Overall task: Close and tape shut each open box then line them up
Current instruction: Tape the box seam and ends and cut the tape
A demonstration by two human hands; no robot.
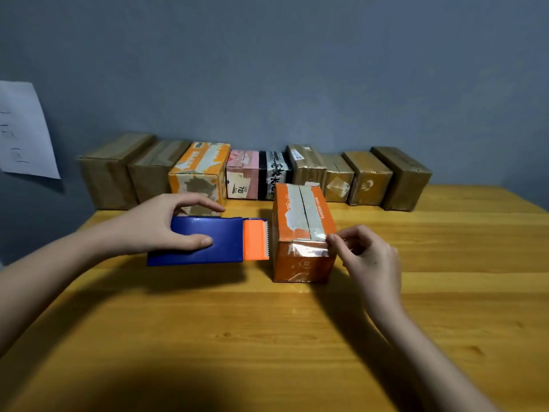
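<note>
The small orange cardboard box (303, 233) stands on the yellow wooden desk (267, 337), out from the far edge and a little toward the right, its long axis running from me toward the wall. My right hand (368, 257) is the nearer one: it sits at the box's near right top corner, fingers curled, and I think the fingertips (334, 240) pinch or press the glossy clear tape (309, 248) where it folds over the near end, though I cannot tell whether they truly grip it. My left hand (166, 224) is clamped around the blue tape dispenser with an orange serrated cutter (208, 240), thumb on its near face and fingers over its top. The dispenser lies just to the left of the box, cutter pointing at the box's left side, near but apart. The split along the box top runs lengthwise, so I judge the tape has to follow that axis away from me.

Along the far edge a row of taped cardboard boxes (252, 173) stands side by side. The pink one shows "710" on a label; the black-and-white one carries large characters I cannot read. The orange box's top has a line of print too small to make out.
</note>
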